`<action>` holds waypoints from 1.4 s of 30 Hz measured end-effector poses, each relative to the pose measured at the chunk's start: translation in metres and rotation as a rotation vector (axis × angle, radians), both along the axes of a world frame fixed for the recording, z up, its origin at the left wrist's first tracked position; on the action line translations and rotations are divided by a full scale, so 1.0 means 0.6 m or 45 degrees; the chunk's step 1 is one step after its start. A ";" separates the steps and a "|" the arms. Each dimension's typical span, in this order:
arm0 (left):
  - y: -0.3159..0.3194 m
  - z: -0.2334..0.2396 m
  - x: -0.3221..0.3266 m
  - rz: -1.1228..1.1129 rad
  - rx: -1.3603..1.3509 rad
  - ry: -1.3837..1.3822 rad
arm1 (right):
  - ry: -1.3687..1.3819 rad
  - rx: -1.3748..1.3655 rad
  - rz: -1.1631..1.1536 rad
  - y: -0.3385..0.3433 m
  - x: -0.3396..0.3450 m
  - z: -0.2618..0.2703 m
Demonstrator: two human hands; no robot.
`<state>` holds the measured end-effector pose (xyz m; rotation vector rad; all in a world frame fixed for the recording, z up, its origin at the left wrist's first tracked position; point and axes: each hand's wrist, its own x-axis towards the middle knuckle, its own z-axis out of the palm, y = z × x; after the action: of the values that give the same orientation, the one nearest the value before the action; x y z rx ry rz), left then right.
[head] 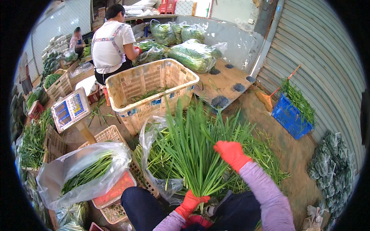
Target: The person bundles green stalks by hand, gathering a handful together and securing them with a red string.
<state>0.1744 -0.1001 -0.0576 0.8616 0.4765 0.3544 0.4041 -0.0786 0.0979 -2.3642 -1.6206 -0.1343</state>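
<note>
My left hand [189, 203], in a red glove, grips a large bunch of garlic chives [192, 153] near its pale stem ends. The long green leaves fan out upwards, away from me. My right hand [232, 154], gloved in red too, is at the right side of the bunch, its fingers closed on a leaf that leads out of it. Around and beneath the bunch spreads a heap of loose greens [263, 161], partly on a clear plastic sheet [147, 147]. To the left, an open plastic bag [115, 151] with more chives rests over a red-topped scale platform [120, 186].
Past the heap stands a large cream plastic crate [162, 105]. The scale's display [72, 109] rises at left. A blue crate [289, 118] of greens and an orange dustpan [264, 101] are near the shutter. Another person [112, 49] sits beyond the crate, near bagged greens [193, 56].
</note>
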 end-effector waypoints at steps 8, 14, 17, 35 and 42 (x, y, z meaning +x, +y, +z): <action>-0.003 0.011 0.004 0.043 -0.003 -0.030 | -0.496 -0.816 -0.627 -0.118 0.169 0.138; 0.000 0.013 -0.001 0.072 -0.047 -0.009 | -0.087 0.236 0.280 -0.088 -0.006 0.096; -0.004 0.008 -0.001 0.036 -0.009 -0.001 | -0.113 -0.133 0.411 -0.082 -0.019 0.058; -0.010 0.029 0.025 0.218 0.170 0.010 | -0.529 -0.198 -0.804 -0.187 0.232 0.015; 0.021 0.048 0.015 0.269 0.818 0.780 | 0.274 -0.874 -0.320 -0.202 0.021 -0.031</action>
<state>0.1835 -0.0874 -0.0289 1.5638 1.0580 0.4453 0.4165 -0.1999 0.0793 -2.9332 -1.4070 0.7138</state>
